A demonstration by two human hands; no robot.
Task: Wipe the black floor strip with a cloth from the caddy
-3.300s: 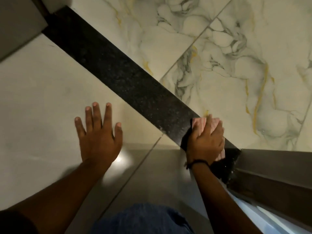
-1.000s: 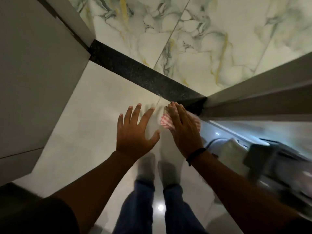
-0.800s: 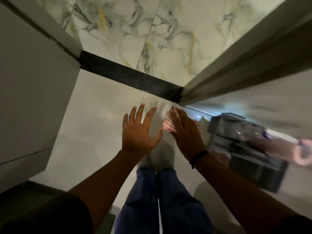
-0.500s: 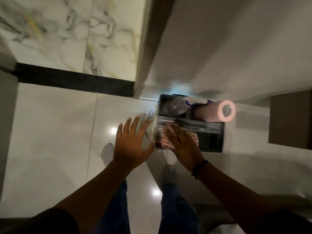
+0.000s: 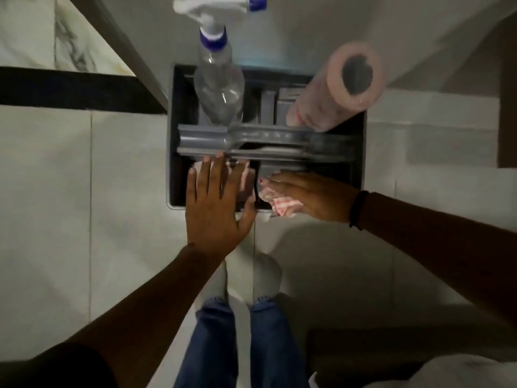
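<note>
A dark grey caddy (image 5: 174, 163) with a grey centre handle stands on the floor against the wall, straight ahead of me. My right hand (image 5: 307, 196) holds a pink-and-white checked cloth (image 5: 279, 204) at the caddy's front right compartment, over its near rim. My left hand (image 5: 215, 203) hovers flat with fingers spread over the front left compartment, holding nothing. The black floor strip (image 5: 70, 92) runs along the upper left, ending at a door frame beside the caddy.
A clear spray bottle (image 5: 218, 88) with a blue collar and a pink roll (image 5: 335, 88) stand in the caddy's back compartments. My legs in jeans (image 5: 240, 340) and socked feet are below. White marble floor (image 5: 25, 29) lies beyond the strip.
I rose from the floor strip and turned right toward the caddy. My right hand carried the cloth from the strip to the caddy's front compartment; my left hand left the floor.
</note>
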